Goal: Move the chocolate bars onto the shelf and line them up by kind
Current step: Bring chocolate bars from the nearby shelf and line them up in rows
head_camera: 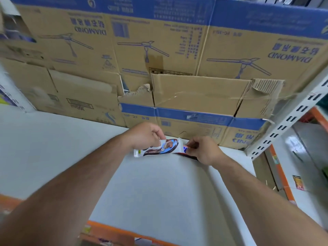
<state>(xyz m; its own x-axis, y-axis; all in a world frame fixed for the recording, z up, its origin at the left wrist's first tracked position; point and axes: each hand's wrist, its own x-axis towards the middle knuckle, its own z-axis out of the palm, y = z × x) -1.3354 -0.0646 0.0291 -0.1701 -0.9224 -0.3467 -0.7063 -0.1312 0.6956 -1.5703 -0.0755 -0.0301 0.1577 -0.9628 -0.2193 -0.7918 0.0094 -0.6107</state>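
Note:
A white chocolate bar point(158, 147) with a brown and blue swirl on its wrapper lies at the back of the white shelf point(156, 192). My left hand point(145, 135) pinches its upper edge with curled fingers. Just to its right, my right hand point(204, 150) grips a dark brown bar point(186, 153) with red and blue print, most of it hidden under the fingers. The two bars touch end to end, close to the cardboard wall.
Large brown and blue cardboard boxes point(177, 59) stand behind the shelf. A white slotted upright point(292, 110) rises at the right. An orange strip point(124, 231) edges the shelf front. Lower shelves at the right hold small packets point(299, 182).

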